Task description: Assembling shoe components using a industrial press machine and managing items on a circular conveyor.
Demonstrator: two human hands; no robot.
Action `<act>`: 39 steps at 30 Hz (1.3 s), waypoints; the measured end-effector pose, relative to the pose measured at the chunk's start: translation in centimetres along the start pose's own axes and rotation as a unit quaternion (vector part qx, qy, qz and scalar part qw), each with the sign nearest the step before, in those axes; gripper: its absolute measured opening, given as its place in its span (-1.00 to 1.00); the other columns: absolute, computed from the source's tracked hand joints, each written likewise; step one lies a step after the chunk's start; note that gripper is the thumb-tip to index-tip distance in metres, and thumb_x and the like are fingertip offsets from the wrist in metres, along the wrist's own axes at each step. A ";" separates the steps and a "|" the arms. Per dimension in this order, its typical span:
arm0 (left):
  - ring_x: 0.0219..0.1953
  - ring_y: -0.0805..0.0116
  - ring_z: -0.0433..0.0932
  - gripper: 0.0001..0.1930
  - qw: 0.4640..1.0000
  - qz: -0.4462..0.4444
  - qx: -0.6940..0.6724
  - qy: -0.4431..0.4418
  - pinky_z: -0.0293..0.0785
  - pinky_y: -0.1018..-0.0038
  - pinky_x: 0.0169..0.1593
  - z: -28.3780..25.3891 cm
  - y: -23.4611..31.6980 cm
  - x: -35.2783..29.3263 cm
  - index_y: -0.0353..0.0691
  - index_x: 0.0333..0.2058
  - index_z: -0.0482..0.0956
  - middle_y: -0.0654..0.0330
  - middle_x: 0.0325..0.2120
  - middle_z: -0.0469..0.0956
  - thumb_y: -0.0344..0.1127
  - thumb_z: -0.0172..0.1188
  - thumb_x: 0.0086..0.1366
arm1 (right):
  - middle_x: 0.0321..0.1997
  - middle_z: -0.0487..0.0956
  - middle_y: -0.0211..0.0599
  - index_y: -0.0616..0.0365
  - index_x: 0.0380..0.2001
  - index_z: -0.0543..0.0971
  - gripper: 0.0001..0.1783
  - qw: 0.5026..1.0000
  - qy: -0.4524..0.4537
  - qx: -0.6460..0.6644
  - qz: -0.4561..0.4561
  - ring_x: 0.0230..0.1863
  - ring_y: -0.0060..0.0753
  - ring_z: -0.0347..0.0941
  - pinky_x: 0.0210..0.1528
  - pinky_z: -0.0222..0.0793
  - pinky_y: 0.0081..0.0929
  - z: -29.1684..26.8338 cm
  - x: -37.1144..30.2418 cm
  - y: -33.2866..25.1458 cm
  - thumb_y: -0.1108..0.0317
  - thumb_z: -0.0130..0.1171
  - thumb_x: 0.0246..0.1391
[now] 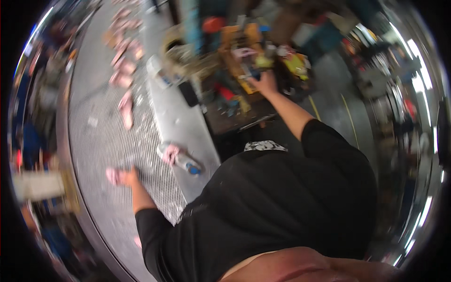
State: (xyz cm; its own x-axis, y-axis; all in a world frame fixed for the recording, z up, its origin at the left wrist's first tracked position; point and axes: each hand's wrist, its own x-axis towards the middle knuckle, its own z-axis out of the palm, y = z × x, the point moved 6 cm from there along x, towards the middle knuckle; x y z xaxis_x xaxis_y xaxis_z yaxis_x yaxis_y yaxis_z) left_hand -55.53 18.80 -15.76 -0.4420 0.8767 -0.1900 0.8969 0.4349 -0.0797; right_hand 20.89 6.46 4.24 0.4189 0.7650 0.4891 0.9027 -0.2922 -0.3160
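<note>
My left hand (127,178) is over the ribbed conveyor belt (136,150), its fingers closed on a small pink shoe-like piece (112,176). Motion blur softens its outline. Beside it, on the metal ledge, lies a grey-white shoe-shaped piece (187,162) with a pink band and a blue patch. Out to the right, my right hand (266,83) reaches to a cluttered workbench, by an orange rack (253,34) and a yellowish item (263,61). Its fingers are smeared and partly hidden, so whether they hold anything is unclear.
Several pink pieces (123,70) lie in a row up the belt. The smooth metal ledge (197,141) runs along its right side. A black block (188,94) and a pale tool-like object (159,73) rest there. Red and yellow items (228,92) crowd the bench.
</note>
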 end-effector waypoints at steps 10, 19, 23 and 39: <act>0.12 -0.10 0.32 -0.56 0.967 0.093 -0.139 0.194 0.31 0.07 0.12 1.5 0.5 -3.3 -0.19 0.00 0.50 -0.13 0.15 0.28 -0.24 0.20 0.12 | -0.17 0.53 0.10 0.24 -0.07 0.34 -0.30 0.981 -0.049 0.131 0.133 -0.09 0.12 0.47 -0.07 0.38 -0.14 2.9 -3.7 0.2 0.16 0.39 -0.28; -0.35 0.39 0.50 -0.72 0.520 -0.055 -0.848 -0.083 0.47 0.47 -0.33 0.1 -4.3 -16.1 -0.33 -0.08 0.41 0.11 -0.36 0.53 -0.44 0.12 0.23 | -0.15 0.55 0.05 0.25 -0.04 0.37 -0.21 0.951 -0.169 0.209 0.155 -0.07 0.08 0.48 -0.03 0.40 -0.18 -5.4 -13.5 -6.1 0.22 0.46 -0.43; -0.20 0.34 0.50 -0.58 0.201 0.017 -0.947 -0.250 0.48 0.46 -0.11 -13.5 9.4 -33.6 -0.31 0.15 0.27 0.11 -0.16 0.51 -0.36 0.05 0.36 | -0.15 0.56 -0.09 0.20 -0.03 0.42 -0.25 0.920 -0.165 0.339 0.104 -0.07 -0.15 0.52 0.01 0.39 -0.32 -7.4 -14.5 -8.9 0.12 0.46 -0.32; -0.26 0.34 0.52 -0.68 0.365 0.022 -0.888 -0.279 0.50 0.42 -0.20 -8.1 26.2 -25.3 -0.15 -0.10 0.45 0.24 -0.30 0.50 -0.09 0.12 0.28 | 0.14 0.46 -0.17 0.16 -0.05 0.37 -0.40 0.769 -0.362 0.485 -0.204 0.19 -0.22 0.34 0.21 0.20 -0.33 -7.4 -14.5 -17.4 0.37 0.31 -0.25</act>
State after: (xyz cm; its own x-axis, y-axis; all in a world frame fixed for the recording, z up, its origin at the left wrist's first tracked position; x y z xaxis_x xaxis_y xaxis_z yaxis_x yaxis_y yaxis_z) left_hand -20.89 9.68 -5.09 0.0872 0.9279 -0.3624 -0.7391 0.3042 0.6010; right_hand -0.12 -3.80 8.68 -0.3619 0.9011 0.2388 0.2984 0.3546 -0.8861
